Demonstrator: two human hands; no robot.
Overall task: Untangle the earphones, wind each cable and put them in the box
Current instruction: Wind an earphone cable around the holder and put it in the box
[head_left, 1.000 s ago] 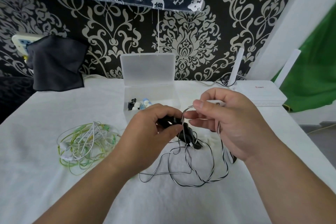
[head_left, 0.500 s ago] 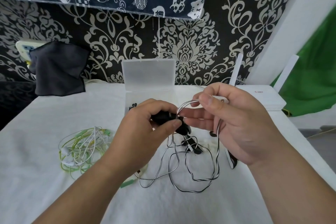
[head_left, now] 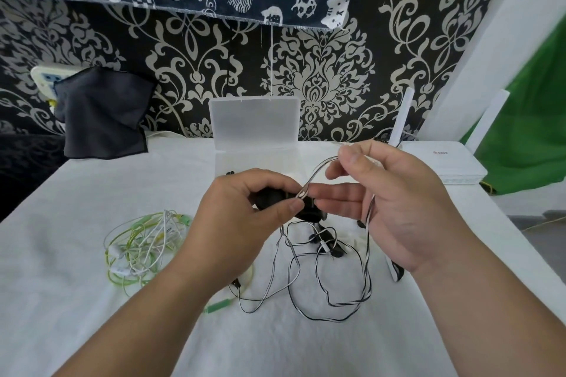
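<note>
raising a loop of the black-and-white cable (head_left: 318, 167) higher than a second ago — right hand (head_left: 395, 202) pinches it, left hand (head_left: 242, 223) grips its dark end above the tabletop (head_left: 92, 199); winding barely begun, open box (head_left: 254, 122) waiting behind.

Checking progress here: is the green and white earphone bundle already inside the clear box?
No, the green and white bundle lies on the white cloth, outside the clear box.

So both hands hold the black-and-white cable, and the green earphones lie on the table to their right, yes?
No: in the head view the green earphones lie to their left. The left hand and right hand do hold the black-and-white cable.
</note>
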